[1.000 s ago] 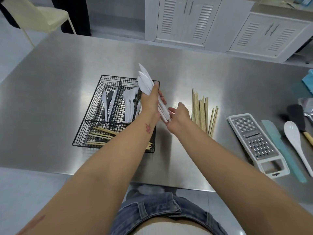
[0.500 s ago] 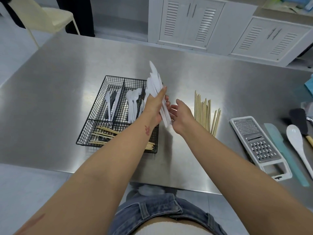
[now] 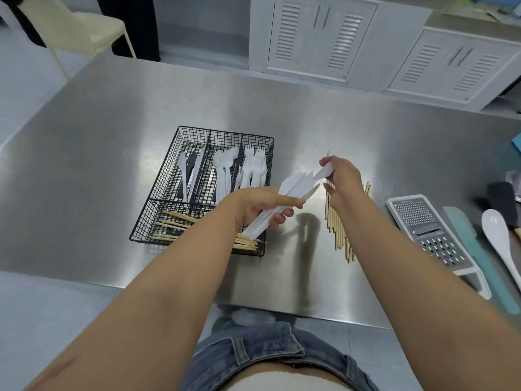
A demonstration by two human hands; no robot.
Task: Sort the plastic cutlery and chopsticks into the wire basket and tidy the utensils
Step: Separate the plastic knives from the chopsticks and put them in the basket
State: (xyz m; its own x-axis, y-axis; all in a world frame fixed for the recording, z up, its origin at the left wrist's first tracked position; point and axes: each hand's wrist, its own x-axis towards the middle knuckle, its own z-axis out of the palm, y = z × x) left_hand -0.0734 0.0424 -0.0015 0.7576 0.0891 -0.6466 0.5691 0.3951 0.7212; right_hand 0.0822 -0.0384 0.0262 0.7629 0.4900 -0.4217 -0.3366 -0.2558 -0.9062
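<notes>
My left hand (image 3: 265,206) grips a bundle of white plastic knives (image 3: 293,190), tilted so the blades point right, just off the right side of the black wire basket (image 3: 169,153). My right hand (image 3: 342,176) pinches the tip of one white knife (image 3: 324,173) at the bundle's blade end. The basket holds knives in its left compartment, spoons in the middle, forks (image 3: 255,165) on the right, and chopsticks (image 3: 174,224) across the front. More loose chopsticks (image 3: 337,230) lie on the steel table under my right forearm.
To the right lie a flat grater (image 3: 431,235), a teal spatula (image 3: 476,255), a white spoon (image 3: 500,238) and a black utensil (image 3: 504,198). A pale chair (image 3: 93,35) stands beyond the table's far left corner. White cabinets line the back wall.
The knife bundle has swung from nearly upright over the basket to lying tilted rightward. My right hand moved up and right and took hold of one knife's tip.
</notes>
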